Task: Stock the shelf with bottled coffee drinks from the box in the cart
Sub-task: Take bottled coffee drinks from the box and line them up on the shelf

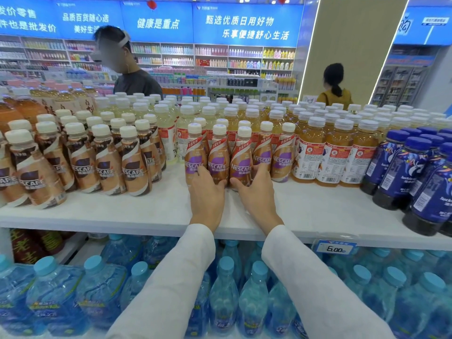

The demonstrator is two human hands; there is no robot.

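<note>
Several purple-and-gold Nescafe coffee bottles stand in a small cluster on the white shelf top [151,211]. My left hand [206,194] grips the lower part of one front bottle [217,152], fingers on its left and thumb on its right. Beside it, my right hand [254,189] grips the neighbouring bottle [242,155], thumb left and fingers right. Both bottles stand upright on the shelf and touch each other. The box and the cart are out of view.
Brown Nescafe bottles [107,165] fill the shelf's left, orange tea bottles [330,155] and dark blue bottles [401,172] the right. Blue water bottles [225,289] fill the shelf below, with a price tag [336,248] on the edge. Two people stand beyond the display.
</note>
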